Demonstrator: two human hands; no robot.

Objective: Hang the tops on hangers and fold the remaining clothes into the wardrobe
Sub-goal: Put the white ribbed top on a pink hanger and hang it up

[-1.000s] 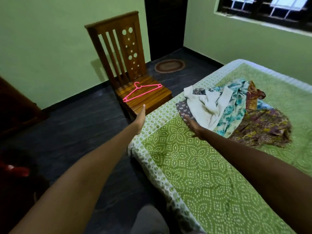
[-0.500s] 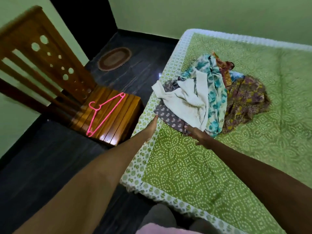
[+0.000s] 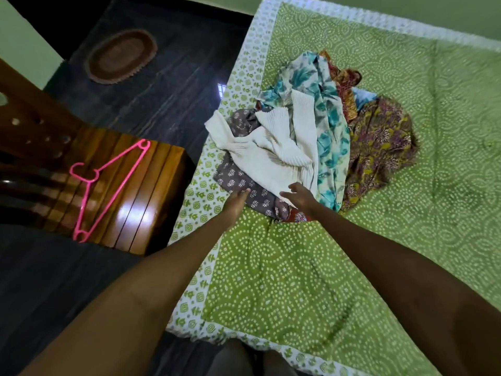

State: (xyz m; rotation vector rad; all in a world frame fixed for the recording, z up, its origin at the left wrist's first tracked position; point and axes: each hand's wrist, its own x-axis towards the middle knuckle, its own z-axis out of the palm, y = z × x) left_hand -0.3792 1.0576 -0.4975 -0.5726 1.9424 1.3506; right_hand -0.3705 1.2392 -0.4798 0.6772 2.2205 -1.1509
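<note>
A heap of clothes lies on the green bedspread (image 3: 284, 267): a cream ribbed top (image 3: 260, 156) on a grey printed garment (image 3: 244, 183), a teal floral piece (image 3: 325, 131) and a brown patterned one (image 3: 379, 142). My left hand (image 3: 237, 199) reaches the grey garment's near edge with straight fingers. My right hand (image 3: 299, 195) hovers at the cream top's near edge, fingers spread and relaxed. A pink hanger (image 3: 105, 185) lies on the wooden chair seat (image 3: 146, 213), left of the bed.
The chair stands close against the bed's left edge, its back (image 3: 29, 123) at far left. Dark floor (image 3: 162, 90) runs along the bed, with a small oval mat (image 3: 120, 55) further off. Green walls close the room.
Both hands have moved forward onto the near edge of the clothes heap. The view has tilted down and shifted toward the bed.
</note>
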